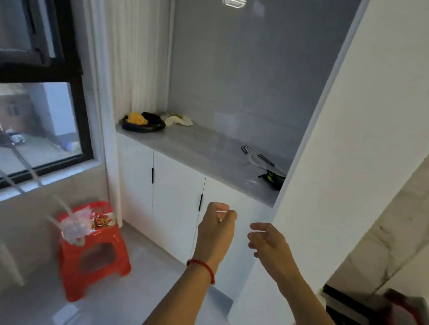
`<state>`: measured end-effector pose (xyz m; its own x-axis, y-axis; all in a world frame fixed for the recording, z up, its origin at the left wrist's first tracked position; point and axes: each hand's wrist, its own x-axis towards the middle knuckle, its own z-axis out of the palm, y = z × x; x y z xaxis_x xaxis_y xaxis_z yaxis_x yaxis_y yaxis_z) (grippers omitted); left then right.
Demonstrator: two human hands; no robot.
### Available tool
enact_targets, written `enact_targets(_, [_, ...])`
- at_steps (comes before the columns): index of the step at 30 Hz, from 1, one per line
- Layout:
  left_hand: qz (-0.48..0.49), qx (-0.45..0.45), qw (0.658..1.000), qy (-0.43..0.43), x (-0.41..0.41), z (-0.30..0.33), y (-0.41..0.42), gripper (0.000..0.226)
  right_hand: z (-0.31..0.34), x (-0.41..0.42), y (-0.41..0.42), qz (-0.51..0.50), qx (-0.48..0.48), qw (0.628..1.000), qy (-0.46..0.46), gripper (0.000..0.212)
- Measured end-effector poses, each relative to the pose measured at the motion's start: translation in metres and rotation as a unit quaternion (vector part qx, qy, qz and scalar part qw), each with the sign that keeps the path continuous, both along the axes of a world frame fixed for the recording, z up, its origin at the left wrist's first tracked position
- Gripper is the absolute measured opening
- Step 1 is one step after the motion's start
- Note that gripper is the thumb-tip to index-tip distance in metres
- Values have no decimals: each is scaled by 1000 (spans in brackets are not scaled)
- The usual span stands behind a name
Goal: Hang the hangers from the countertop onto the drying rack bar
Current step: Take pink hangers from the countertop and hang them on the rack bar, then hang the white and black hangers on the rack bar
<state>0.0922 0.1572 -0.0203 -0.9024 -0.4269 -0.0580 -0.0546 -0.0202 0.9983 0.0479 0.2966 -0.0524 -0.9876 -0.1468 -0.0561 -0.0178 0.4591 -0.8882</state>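
A few hangers (258,158), pale with dark trim, lie in a stack at the right end of the grey countertop (199,148), partly hidden by the white wall edge. No drying rack bar is clearly in view. My left hand (216,222), with a red string at the wrist, is raised in front of the cabinet doors, below the countertop's front edge. Its fingers are curled in and hold nothing. My right hand (266,240) hovers just to the right of it, fingers loosely spread and empty. Both hands are well short of the hangers.
A dark object (273,178) lies beside the hangers. A black bag with yellow contents (143,123) and a pale cloth (178,119) sit at the countertop's back left. A red stool (91,250) holding plastic stands on the floor at left, below the window (31,132). A white wall (350,147) closes the right.
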Motion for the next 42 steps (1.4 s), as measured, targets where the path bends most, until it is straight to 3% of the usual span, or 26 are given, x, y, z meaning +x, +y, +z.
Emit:
enact_targets(3, [-4,-5,1000,-16,-68,1,-27,10,0,-74,-23,-9,-17,1000,-1,20])
enact_targets(8, [30,111,988,-106,-170,-28,-79,6,-9,-224,-61,-40,-47,998,-17,23])
enact_targets(11, [67,146,981,-108,-240,-46,-96,7,-25,-327,-82,-71,-29,997,-19,14])
enact_targets(13, [48,136,985,-90,-288,-48,-96,8,-35,-392,-98,-90,-54,992,-73,16])
enact_targets(14, [29,119,989,-84,-312,-46,-95,12,-42,-424,-104,-93,-24,992,-85,18])
enact_targets(16, [2,90,993,-80,-357,-43,-95,21,-55,-481,-110,-115,-3,991,-71,19])
enact_targets(20, [-39,53,994,-86,-432,-36,-107,23,-87,-577,-109,-207,88,974,-34,54])
enact_targets(23, [-81,36,992,-91,-467,-44,-120,32,-107,-630,-96,-180,241,950,-80,91])
enact_targets(26, [-106,23,989,-105,-483,-58,-134,34,-126,-680,-59,-169,348,914,-122,115])
enact_targets(29, [-89,35,987,-126,-485,-73,-153,31,-135,-716,-21,-169,358,900,-182,126])
enact_targets(32, [-61,50,987,-142,-482,-85,-169,29,-137,-727,-8,-153,392,888,-187,117])
enact_targets(38, [-34,63,984,-160,-473,-90,-169,28,-116,-704,-30,-121,400,905,-77,105])
enact_targets(42, [-30,50,988,-144,-446,-83,-161,28,-96,-662,-70,-145,318,937,-17,100])
